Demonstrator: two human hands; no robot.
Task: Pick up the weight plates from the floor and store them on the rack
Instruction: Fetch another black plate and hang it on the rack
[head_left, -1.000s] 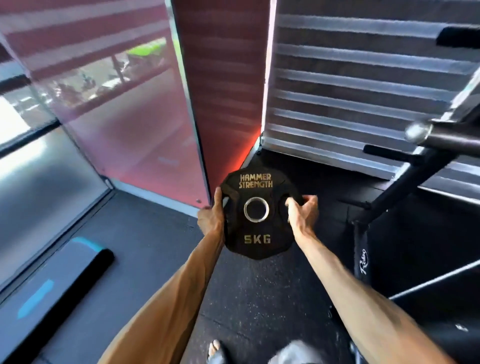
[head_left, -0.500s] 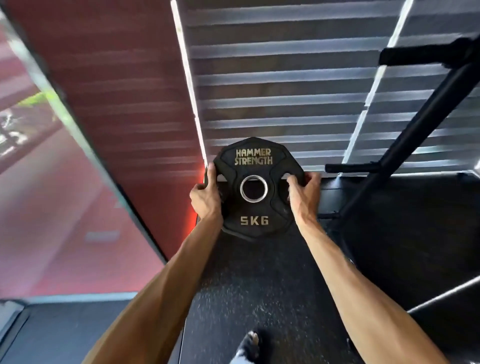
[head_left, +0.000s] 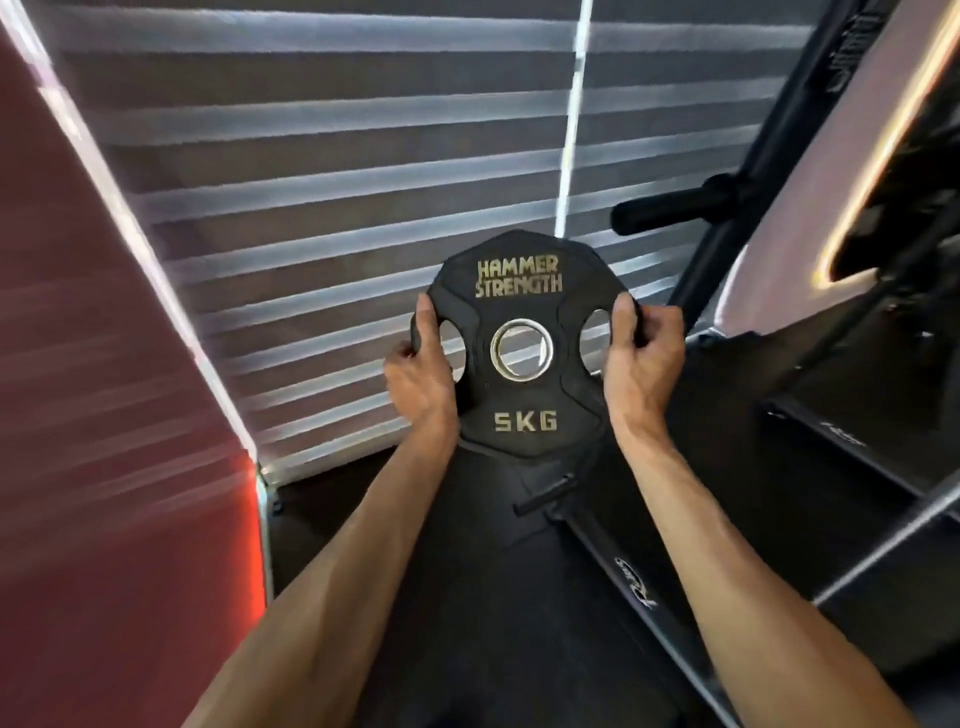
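You've got the weight plate (head_left: 522, 410) up in both hands, pretty much dead centre of the frame. It's upright with the face toward you, so "HAMMER STRENGTH" and "5KG" read right side up. Your left hand (head_left: 421, 379) grips the left edge: the thumb lies on the front next to the left grip hole and the fingers are wrapped round behind. Your right hand (head_left: 641, 364) does the same on the right edge, fingers curled tight over the rim. The plate is clear of the dark floor (head_left: 467, 597), with striped blinds (head_left: 337, 182) behind it and showing through the centre hole. The black rack (head_left: 769, 156) runs up the right side of the frame. Its peg (head_left: 670, 205) sticks out to the upper right of the plate, not touching it. A red panel (head_left: 104, 415) fills the left.
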